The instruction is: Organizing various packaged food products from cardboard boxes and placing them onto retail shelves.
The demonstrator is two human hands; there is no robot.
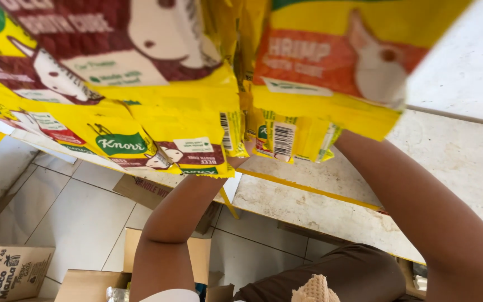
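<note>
Two bunches of yellow sachet packs fill the top of the head view. The left one (141,106) has dark red panels. The right one (331,61) has an orange panel. Both of my arms reach up to their lower edges. My left hand (240,161) shows only a little skin under the left bunch, gripping it from behind. My right hand (349,146) disappears at the wrist behind the right bunch and holds it up. The fingers of both hands are hidden by the packs.
A pale stone counter (454,162) with a yellow edge strip runs across the right. Below it lie a white tiled floor (79,218) and several open cardboard boxes (6,271). My knee in brown cloth (342,277) is at the bottom.
</note>
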